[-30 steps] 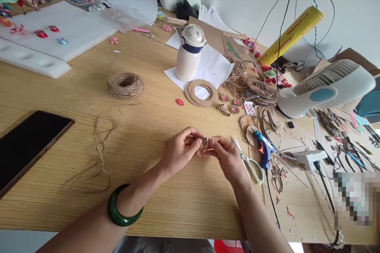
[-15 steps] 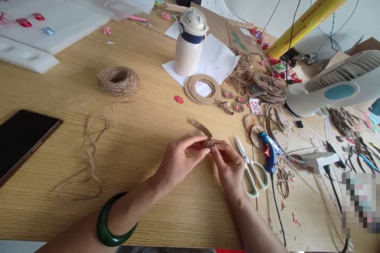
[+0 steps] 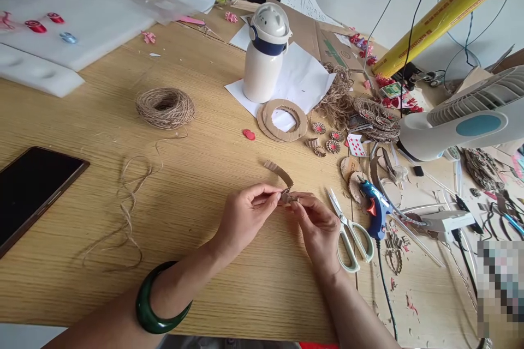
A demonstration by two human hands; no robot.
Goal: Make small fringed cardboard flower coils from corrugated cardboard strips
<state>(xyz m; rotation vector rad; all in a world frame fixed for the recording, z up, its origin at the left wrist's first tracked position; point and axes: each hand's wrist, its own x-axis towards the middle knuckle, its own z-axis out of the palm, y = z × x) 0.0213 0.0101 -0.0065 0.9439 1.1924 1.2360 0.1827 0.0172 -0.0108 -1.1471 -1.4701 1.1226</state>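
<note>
Between my two hands is a narrow strip of corrugated cardboard (image 3: 280, 173), its free end curving up and away to the left. My left hand (image 3: 248, 215) pinches it between thumb and fingers. The fingertips of my right hand (image 3: 317, 227) grip the strip's near part, which is mostly covered by the fingers. White-handled scissors (image 3: 351, 234) lie just right of my right hand, with a blue glue gun (image 3: 374, 207) beyond them. Farther off are cardboard rings (image 3: 284, 120), small red discs (image 3: 248, 134) and pleated cardboard rosettes (image 3: 333, 146) with red centres.
A ball of twine (image 3: 165, 108) sits at left with a loose tail trailing toward me. A phone (image 3: 39, 196) lies at the left edge. A white bottle (image 3: 265, 60) stands on paper at the back. Cables, a white fan (image 3: 462, 120) and scraps crowd the right side.
My left fingers have shifted slightly along the strip and closed flatter together. The whole view has moved a little; the other things stay in place.
</note>
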